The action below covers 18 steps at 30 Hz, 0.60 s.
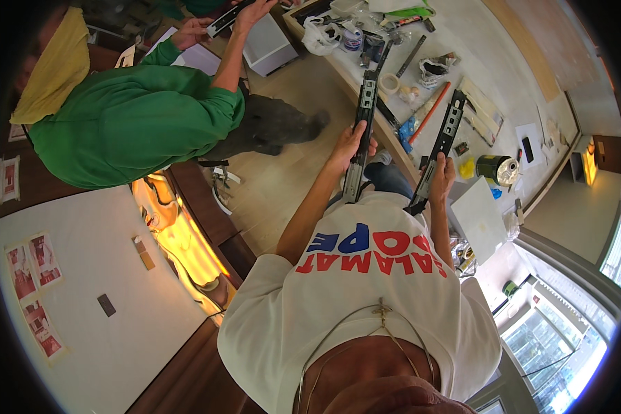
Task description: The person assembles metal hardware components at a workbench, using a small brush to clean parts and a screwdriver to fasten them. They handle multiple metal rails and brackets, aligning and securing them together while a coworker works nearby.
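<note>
My left hand [348, 146] grips a long dark metal drawer rail [366, 103] near its lower half and holds it upright in front of my chest. A second matching metal rail [448, 127] is held the same way in my right hand [442, 176], tilted slightly to the right. The two rails are apart, roughly parallel, with their far ends over the edge of a cluttered workbench [504, 76]. My white T-shirt fills the lower middle of the view.
A person in a green shirt [131, 117] bends at the upper left, holding another dark rail [226, 18] beside a white box [269, 45]. The workbench carries a tape roll [390, 83], plastic bags [321, 36], an orange stick [431, 110], a green tin [493, 169] and a white board [479, 219].
</note>
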Tool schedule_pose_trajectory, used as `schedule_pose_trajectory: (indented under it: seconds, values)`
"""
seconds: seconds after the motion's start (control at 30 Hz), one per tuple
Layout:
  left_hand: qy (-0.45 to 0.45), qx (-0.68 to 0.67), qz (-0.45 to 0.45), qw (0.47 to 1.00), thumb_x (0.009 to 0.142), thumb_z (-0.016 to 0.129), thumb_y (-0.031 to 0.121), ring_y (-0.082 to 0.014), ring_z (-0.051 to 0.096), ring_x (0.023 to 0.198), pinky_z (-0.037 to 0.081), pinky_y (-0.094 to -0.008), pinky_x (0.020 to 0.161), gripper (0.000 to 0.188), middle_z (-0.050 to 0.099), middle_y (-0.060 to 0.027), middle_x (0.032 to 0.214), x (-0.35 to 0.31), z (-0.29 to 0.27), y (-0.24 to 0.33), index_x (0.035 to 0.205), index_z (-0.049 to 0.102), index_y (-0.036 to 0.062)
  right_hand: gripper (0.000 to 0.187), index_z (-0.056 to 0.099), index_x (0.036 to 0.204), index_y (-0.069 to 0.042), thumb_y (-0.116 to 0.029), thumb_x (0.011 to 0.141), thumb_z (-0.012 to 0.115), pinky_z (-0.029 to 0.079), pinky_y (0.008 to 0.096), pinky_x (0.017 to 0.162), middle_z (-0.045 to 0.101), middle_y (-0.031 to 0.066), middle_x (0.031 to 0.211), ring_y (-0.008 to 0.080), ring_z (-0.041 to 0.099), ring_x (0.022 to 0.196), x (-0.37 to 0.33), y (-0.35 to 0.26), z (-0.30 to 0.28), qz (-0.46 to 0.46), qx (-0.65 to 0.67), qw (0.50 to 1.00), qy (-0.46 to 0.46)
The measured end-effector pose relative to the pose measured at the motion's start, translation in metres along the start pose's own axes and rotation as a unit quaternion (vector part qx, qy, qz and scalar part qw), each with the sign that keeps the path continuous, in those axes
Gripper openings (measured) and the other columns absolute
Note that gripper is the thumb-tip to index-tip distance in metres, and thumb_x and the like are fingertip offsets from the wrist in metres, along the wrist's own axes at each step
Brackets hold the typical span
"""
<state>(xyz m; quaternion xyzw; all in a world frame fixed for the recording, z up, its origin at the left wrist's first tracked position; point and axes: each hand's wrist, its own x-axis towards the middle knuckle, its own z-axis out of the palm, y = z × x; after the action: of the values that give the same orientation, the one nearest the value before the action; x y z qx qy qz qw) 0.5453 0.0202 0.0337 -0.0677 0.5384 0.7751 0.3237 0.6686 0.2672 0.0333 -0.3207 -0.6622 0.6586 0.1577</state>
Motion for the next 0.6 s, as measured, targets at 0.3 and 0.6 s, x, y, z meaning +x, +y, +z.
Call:
schedule_pose_trajectory:
  seconds: [0.3,0.6]
  values:
    - [-0.023,-0.077,-0.011,0.997,0.099,0.057,0.021,-0.0241,0.07,0.082,0.06,-0.0385,0.076,0.025,0.069,-0.0138,0.095,0.009,-0.022,-0.01,0.118,0.051,0.0062,0.038,0.054,0.083,-0.005,-0.038,0.101,0.059,0.044,0.0275,0.051,0.057,0.0031,0.067,0.01,0.056,0.057,0.035,0.005,-0.013,0.008,-0.042,0.999,0.019]
    - [0.077,-0.025,-0.009,0.997,0.101,0.059,0.031,-0.0211,0.069,0.074,0.06,-0.0369,0.07,0.032,0.068,-0.0136,0.089,0.031,-0.015,0.006,0.115,0.054,0.0033,0.038,0.058,0.087,-0.003,-0.039,0.101,0.059,0.045,0.0271,0.05,0.06,0.0039,0.067,0.0112,0.058,0.055,0.1,0.022,-0.039,0.087,-0.053,0.995,0.02]
